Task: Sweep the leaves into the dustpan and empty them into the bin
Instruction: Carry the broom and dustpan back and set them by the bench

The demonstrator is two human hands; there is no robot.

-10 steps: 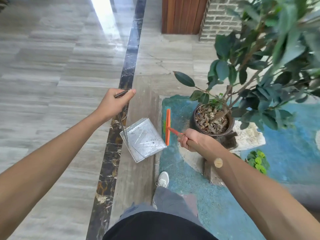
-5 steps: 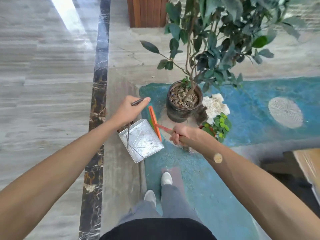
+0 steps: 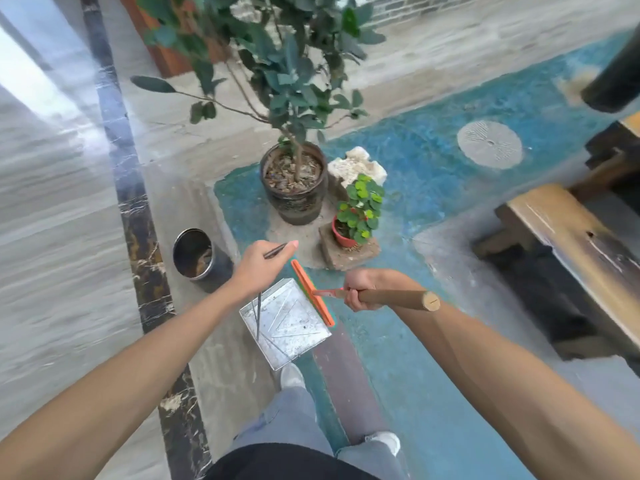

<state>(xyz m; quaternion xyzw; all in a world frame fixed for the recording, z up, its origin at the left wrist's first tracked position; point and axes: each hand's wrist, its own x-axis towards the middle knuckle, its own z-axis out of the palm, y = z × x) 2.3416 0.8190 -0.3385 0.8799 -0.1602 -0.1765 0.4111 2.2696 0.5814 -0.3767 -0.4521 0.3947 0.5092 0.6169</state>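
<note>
Tiled patio floor; the left hand [image 3: 258, 268] grips the dustpan [image 3: 285, 322] handle, the right hand [image 3: 363, 289] grips the broom [image 3: 311, 292] at the pan's mouth. Emptying looks next: the bin [image 3: 197, 254] stands at ten o'clock.

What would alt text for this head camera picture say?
Seen from above, a person's left hand holds a metal dustpan by its thin handle while the right hand grips a broom. A dark bin and potted tree stand nearby.
</note>
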